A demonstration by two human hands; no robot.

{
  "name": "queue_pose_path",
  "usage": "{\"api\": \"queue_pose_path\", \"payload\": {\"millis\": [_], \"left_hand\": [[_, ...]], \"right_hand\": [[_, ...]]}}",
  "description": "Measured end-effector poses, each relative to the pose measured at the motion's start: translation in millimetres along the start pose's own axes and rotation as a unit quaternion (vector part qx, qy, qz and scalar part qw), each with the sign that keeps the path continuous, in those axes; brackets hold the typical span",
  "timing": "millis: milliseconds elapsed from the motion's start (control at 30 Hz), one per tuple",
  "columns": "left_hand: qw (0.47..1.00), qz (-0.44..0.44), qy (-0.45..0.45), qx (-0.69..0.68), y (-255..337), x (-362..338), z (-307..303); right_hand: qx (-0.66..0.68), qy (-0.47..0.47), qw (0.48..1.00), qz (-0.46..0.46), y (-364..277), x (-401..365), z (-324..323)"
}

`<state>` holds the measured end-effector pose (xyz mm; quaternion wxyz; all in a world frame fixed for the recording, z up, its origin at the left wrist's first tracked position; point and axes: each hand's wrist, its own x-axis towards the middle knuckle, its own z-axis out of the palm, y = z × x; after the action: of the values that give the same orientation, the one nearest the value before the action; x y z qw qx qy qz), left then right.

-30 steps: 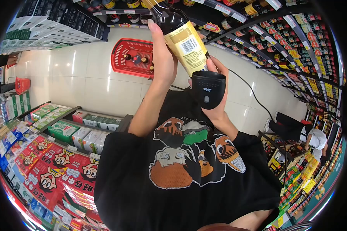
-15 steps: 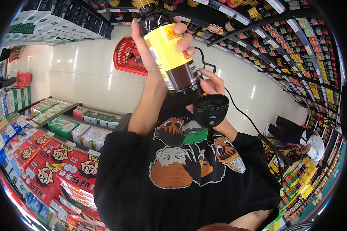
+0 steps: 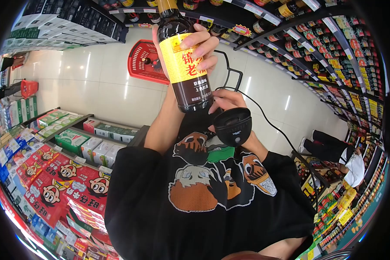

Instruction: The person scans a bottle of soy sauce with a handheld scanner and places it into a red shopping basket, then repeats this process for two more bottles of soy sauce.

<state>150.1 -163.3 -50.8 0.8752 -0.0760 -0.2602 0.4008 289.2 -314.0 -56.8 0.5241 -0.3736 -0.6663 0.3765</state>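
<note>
My left hand [image 3: 199, 50] is wrapped around a dark soy sauce bottle [image 3: 193, 93], thumb on its left side and fingers across its label. The bottle is held up and slightly tilted, its yellow and brown front label towards me and its neck cut off by the top edge of view. Just right of its base, my right hand [image 3: 232, 102] grips a black corded barcode scanner [image 3: 233, 126]. Part of that hand is hidden behind the scanner's head. A small gap separates scanner and bottle.
A red shopping basket [image 3: 138, 65] with bottles in it is on the tiled floor [image 3: 104, 93]. Bottle shelves [image 3: 307, 47] line the upper right; red milk cartons [image 3: 52, 195] are stacked lower left. Another person [image 3: 353, 167] is at the right. The black cable [image 3: 273, 123] trails right.
My left hand has turned the bottle, bringing the large front lettering into view, and lowered it slightly. The scanner has shifted a little left with my right hand.
</note>
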Motion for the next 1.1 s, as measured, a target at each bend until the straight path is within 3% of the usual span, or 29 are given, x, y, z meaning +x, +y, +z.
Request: {"api": "queue_pose_path", "payload": {"millis": [167,233,300,367,433,500,567,633,667,700,767,833,900,933,967,1033,1100], "left_hand": [[0.998,0.005,0.002,0.063,-8,2,-3],[0.987,0.052,0.069,0.139,-19,1,-1],[0.977,0.066,0.075,0.19,-30,2,-3],[0.929,0.077,0.154,0.328,-45,4,3],[0.926,0.071,0.144,0.343,-55,7,0],[0.848,0.085,0.249,0.46,-73,11,-1],[0.832,0.092,0.255,0.484,-86,17,-4],[0.761,0.123,0.305,0.559,-99,19,-7],[0.76,0.104,0.28,0.578,-95,14,-14],[0.758,0.105,0.281,0.579,-101,16,-15],[0.709,0.156,0.295,0.621,-114,22,-15],[0.701,0.155,0.291,0.632,-123,25,-15],[0.651,0.159,0.323,0.668,-134,24,-19],[0.643,0.161,0.333,0.671,-141,26,-19],[0.64,0.162,0.336,0.672,-146,24,-22],[0.609,0.169,0.349,0.692,-155,24,-28],[0.6,0.181,0.353,0.695,-168,25,-32]], "right_hand": [[0.034,0.016,0.999,0.018,-12,2,-9],[0.025,0.027,0.999,0.022,-8,-3,-17],[0.0,0.041,0.999,0.029,0,-10,-25],[-0.026,0.051,0.996,0.061,0,-18,-31],[-0.056,0.061,0.992,0.095,-2,-23,-41],[-0.004,0.073,0.986,0.153,-5,-24,-55],[0.015,0.066,0.986,0.154,-7,-24,-74],[0.017,0.047,0.985,0.164,-7,-26,-94],[0.044,0.042,0.991,0.117,-9,-22,-106],[0.11,0.05,0.983,0.141,-5,-29,-118],[0.057,0.033,0.993,0.097,-1,-38,-145],[0.104,0.067,0.985,0.117,-1,-51,-162],[0.002,-0.004,0.989,0.148,10,-78,-184],[0.023,0.022,0.971,0.237,-6,-77,-187],[0.014,-0.005,0.966,0.259,-21,-68,-191],[-0.045,-0.11,0.963,0.243,-48,-47,-203],[-0.054,-0.12,0.966,0.225,-47,-51,-207]]}}
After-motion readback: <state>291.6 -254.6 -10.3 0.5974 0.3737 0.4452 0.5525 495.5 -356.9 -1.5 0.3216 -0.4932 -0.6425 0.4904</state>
